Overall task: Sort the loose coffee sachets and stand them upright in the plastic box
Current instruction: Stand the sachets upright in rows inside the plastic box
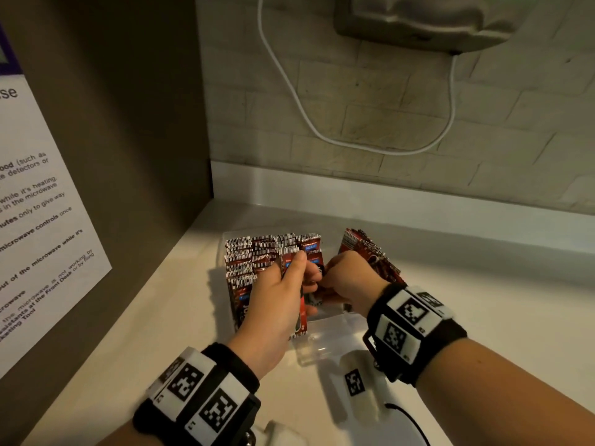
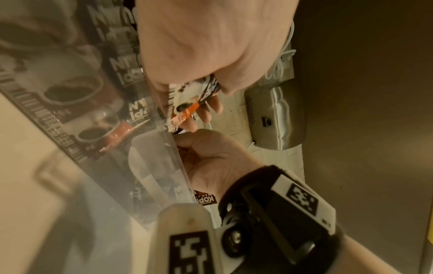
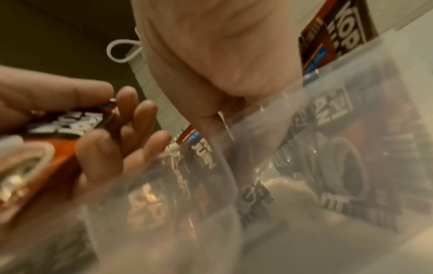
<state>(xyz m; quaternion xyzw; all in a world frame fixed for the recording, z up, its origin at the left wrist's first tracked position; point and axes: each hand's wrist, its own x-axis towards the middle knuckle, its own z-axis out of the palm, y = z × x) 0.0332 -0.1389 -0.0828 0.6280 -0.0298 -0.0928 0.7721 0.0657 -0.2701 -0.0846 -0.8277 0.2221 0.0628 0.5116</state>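
The clear plastic box [image 1: 318, 336] sits on the pale countertop [image 1: 483, 300] a little below the middle of the head view, and its far left part is packed with red-and-black coffee sachets [image 1: 254, 252] standing on edge in rows, their striped tops upward. A looser stack of the same sachets [image 1: 370, 249] leans just to the right of the box, partly behind the right wrist.

Over the box's centre the left hand [image 1: 277, 304] has thumb and curled fingers closed round a small bundle of sachets [image 1: 301, 317], held upright with the lower ends hanging down toward the near wall. The left wrist view shows that bundle [image 2: 187, 98] pinched at the palm, right against the transparent wall [image 2: 164, 148].

The right hand [image 1: 347, 281] is close beside the left, almost touching it, fingers bent down into the box. From the head view its fingertips are hidden; the right wrist view shows the palm [image 3: 222, 55] curled over the box rim, but it is too blurred to say whether it holds a sachet, so I cannot tell its grip.

Both wrists carry black bands with white marker blocks [image 1: 409, 317]. At the top of the frame a white cable [image 1: 289, 88] loops down the brick-tiled wall [image 1: 418, 101] from a grey appliance [image 1: 428, 17] at the upper right. A printed notice [image 1: 38, 226] about microwave use hangs on the dark panel along the left edge.
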